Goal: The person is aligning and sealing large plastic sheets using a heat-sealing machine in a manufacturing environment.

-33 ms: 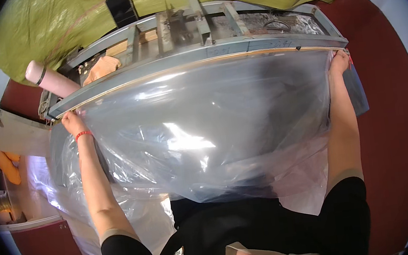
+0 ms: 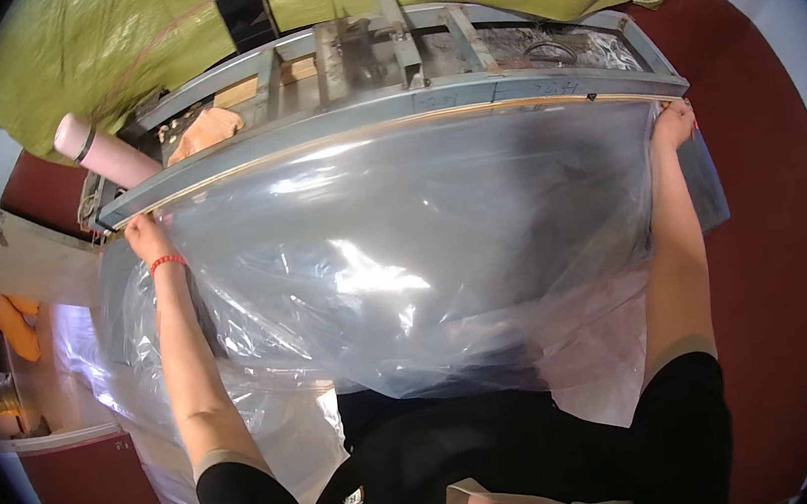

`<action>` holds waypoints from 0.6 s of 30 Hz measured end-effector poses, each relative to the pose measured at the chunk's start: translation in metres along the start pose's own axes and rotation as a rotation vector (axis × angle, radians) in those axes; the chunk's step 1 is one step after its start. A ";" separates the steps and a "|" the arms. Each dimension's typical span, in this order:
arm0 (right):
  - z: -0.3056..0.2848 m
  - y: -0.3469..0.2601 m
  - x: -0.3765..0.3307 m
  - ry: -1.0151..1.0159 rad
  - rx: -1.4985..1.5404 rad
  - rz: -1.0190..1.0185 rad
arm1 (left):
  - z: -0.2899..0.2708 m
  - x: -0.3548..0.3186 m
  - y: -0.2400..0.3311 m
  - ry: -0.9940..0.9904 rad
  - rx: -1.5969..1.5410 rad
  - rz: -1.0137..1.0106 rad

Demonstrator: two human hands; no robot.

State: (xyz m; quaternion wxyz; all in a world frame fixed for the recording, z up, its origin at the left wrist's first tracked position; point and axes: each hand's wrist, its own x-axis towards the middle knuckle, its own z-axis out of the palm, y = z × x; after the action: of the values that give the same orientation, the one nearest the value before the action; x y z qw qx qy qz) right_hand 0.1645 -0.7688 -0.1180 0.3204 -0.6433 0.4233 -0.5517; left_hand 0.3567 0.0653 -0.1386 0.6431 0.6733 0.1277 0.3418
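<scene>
A wide sheet of clear plastic film [image 2: 479, 213] is stretched between my two hands and drapes down toward my body. Its far edge runs along the front bar of a grey metal frame [image 2: 348, 117]. At the bar's left end my left hand [image 2: 149, 239] is closed on the film's corner. My right hand [image 2: 675, 123] pinches the opposite corner at the bar's right end. The fingertips of both hands are partly hidden against the bar. A red bracelet [image 2: 167, 262] circles my left wrist.
Behind the front bar, a pink bottle [image 2: 109, 154] leans at the left beside an orange cloth [image 2: 206, 133]. A black phone [image 2: 246, 17] rests against a yellow-green sheet [image 2: 151, 42] at the back. A whitish cabinet door [image 2: 34, 244] stands at the left, above more loose film.
My hands stay at the two ends of the bar, still gripping the film. The whole view has shifted slightly; nothing else has clearly moved.
</scene>
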 end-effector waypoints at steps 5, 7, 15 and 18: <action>-0.001 -0.145 -0.121 -0.198 0.170 -0.608 | -0.011 -0.045 0.063 -0.384 -0.056 0.020; 0.000 -0.197 -0.192 -0.510 0.306 -0.738 | -0.025 -0.074 0.113 -0.408 -0.127 0.012; -0.020 -0.241 -0.323 -1.621 0.345 -0.409 | -0.112 -0.068 0.138 -0.335 0.070 0.162; -0.028 -0.198 -0.294 -1.507 0.362 -0.359 | -0.155 -0.048 0.116 -0.439 0.731 0.233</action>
State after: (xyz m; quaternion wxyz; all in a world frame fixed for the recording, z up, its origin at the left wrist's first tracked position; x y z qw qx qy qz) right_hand 0.1653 -0.4171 -0.0674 0.5263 -0.8396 -0.1140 -0.0713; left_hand 0.1937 0.1406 -0.0514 0.3319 0.9230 0.0238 0.1933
